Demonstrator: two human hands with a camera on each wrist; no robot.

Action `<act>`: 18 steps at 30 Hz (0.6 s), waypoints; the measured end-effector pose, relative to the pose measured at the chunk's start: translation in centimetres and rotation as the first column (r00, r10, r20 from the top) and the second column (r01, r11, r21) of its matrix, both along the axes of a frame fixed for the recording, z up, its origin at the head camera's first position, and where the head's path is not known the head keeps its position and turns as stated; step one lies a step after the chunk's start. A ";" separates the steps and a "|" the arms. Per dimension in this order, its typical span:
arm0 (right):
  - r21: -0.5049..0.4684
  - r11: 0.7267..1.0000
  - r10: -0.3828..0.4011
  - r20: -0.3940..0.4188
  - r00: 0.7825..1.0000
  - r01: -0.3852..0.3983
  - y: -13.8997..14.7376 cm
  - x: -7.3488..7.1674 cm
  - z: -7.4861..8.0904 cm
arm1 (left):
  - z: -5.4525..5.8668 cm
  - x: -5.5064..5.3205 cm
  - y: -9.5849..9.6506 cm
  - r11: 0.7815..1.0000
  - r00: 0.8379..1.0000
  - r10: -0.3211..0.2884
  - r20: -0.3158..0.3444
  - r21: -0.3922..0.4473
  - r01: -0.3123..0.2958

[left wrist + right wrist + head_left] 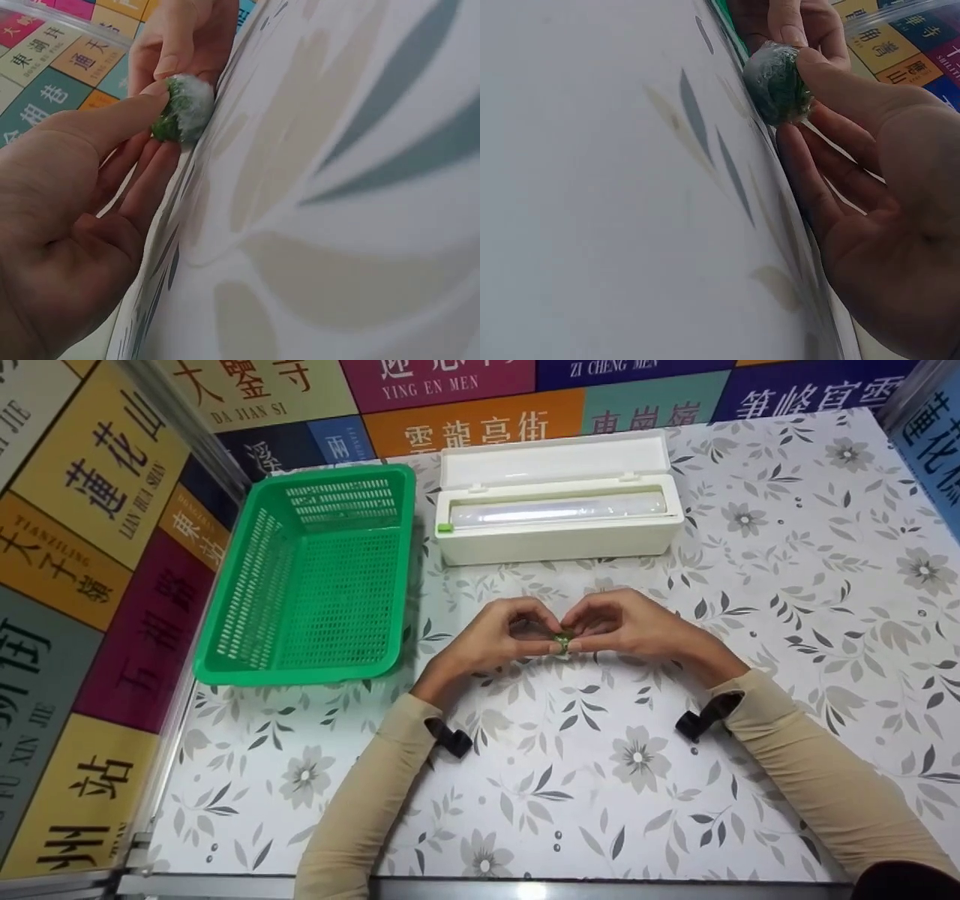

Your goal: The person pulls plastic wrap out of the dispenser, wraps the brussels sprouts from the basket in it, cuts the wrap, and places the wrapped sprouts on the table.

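Between both hands is a small round green bundle (pixel 563 641) in clear plastic wrap; what the green stuff inside is, I cannot tell. My left hand (pixel 501 634) pinches it from the left with thumb and fingers, and my right hand (pixel 628 622) pinches it from the right. Both thumbs press on its near side. In the left wrist view the wrapped bundle (pixel 184 109) looks crinkled and whitish on one side. The right wrist view has the bundle (pixel 778 82) at the fingertips, close to the tabletop.
Behind the hands stands a white wrap dispenser box (pixel 559 540), lid raised, with a roll of clear film (pixel 559 508) inside. To the left is a green plastic basket (pixel 341 600) with nothing in it. A flowered cloth (pixel 637 810) covers the table; printed panels (pixel 465 424) rise behind.
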State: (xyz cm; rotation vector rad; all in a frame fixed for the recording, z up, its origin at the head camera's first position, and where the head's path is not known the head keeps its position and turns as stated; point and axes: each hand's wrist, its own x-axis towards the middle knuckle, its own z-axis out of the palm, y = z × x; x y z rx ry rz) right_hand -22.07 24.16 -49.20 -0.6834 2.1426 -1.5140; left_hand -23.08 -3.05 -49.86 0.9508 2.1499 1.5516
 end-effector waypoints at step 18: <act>0.088 0.996 -0.010 -0.075 0.997 0.017 -0.6 -0.3 0.4 | -0.2 -0.2 -0.5 0.992 0.987 0.119 0.109 0.024 -0.123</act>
